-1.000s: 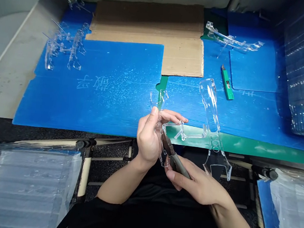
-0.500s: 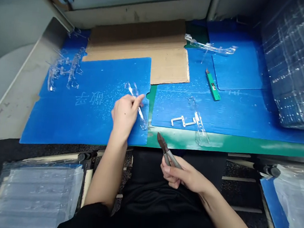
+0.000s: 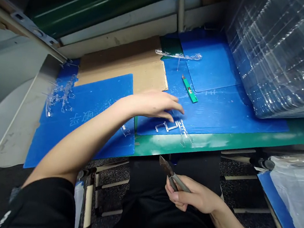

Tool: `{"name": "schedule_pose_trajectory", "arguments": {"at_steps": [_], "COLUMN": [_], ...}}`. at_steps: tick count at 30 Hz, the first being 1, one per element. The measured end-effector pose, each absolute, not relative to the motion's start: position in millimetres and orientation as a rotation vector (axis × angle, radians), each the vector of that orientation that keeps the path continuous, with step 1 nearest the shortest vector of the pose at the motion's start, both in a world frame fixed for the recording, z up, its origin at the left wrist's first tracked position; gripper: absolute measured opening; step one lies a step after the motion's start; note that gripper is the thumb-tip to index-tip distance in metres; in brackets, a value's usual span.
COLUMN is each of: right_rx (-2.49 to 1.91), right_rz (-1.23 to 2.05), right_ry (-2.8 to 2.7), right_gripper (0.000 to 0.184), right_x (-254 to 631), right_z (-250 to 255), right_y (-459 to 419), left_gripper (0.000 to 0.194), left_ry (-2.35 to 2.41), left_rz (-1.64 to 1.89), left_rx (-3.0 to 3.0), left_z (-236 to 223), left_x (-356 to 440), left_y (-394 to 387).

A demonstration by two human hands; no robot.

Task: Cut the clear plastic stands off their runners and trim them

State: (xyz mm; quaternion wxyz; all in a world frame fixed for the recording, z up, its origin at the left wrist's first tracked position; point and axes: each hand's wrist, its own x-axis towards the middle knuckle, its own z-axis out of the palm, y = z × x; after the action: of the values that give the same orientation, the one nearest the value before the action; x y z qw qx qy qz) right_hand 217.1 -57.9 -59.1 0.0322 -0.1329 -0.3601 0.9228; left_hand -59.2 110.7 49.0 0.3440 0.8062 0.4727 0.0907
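Note:
My left hand [image 3: 159,105] reaches across the blue sheet with fingers apart and nothing visible in them. Just under its fingertips lies a clear plastic part [image 3: 184,132] with a thin zigzag runner [image 3: 166,127]; its upper end is hidden by the hand. Another clear plastic part [image 3: 125,130] rests on the left blue sheet [image 3: 111,138], mostly covered by my forearm. My right hand [image 3: 191,194] is closed round the grey handles of a pair of cutting pliers [image 3: 171,174], held in front of the bench edge with the tip pointing up and left.
A green utility knife [image 3: 189,89] lies beyond my left hand. Further clear parts [image 3: 60,95] are heaped at the left, and one [image 3: 178,55] lies at the back. Cardboard [image 3: 114,59] covers the rear. A plastic-wrapped stack [image 3: 282,62] stands at the right.
My left hand has let go of the clear part on the left sheet and moved right, over the other part. The pliers stay in my right hand. The view has shifted.

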Motion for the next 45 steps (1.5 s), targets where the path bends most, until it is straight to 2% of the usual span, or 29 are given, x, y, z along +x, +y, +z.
{"name": "schedule_pose_trajectory", "arguments": {"at_steps": [3, 7, 9, 12, 15, 20, 31, 45], "right_rx": [-0.451, -0.535, -0.607, -0.747, -0.852, -0.897, -0.95, -0.911], "right_rz": [2.78, 2.652, 2.544, 2.372, 2.289, 2.254, 2.236, 2.281], "right_ry": [-1.205, -1.355, -1.495, -1.687, -1.814, -1.96, -2.037, -1.995], "right_gripper": [0.041, 0.034, 0.031, 0.031, 0.028, 0.024, 0.027, 0.027], "right_x": [224.8, 225.4, 221.6, 212.5, 202.4, 184.7, 168.0, 166.3], "right_z": [-59.4, -52.1, -45.0, -31.1, -15.7, 1.5, 4.7, 3.4], "right_y": [-56.6, -52.5, -49.0, -41.6, -33.2, -24.6, -29.4, -26.2], "left_gripper": [0.027, 0.029, 0.029, 0.041, 0.051, 0.048, 0.043, 0.041], "left_ry": [0.973, 1.049, 1.22, 1.472, 1.54, 1.502, 1.399, 1.361], "left_rz": [-0.025, -0.169, -0.044, 0.346, 0.798, 1.286, 1.396, 1.371], "left_rx": [2.115, 2.251, 2.272, 1.98, 1.499, 1.132, 0.98, 0.973], "left_z": [47.4, 65.6, 78.1, 78.8, 53.4, 9.5, -16.2, -16.2], "left_x": [-20.2, -31.2, -52.4, -77.9, -82.1, -61.3, -55.8, -56.1], "left_y": [141.5, 136.7, 119.1, 77.9, 28.2, -33.9, -60.8, -64.4]}}
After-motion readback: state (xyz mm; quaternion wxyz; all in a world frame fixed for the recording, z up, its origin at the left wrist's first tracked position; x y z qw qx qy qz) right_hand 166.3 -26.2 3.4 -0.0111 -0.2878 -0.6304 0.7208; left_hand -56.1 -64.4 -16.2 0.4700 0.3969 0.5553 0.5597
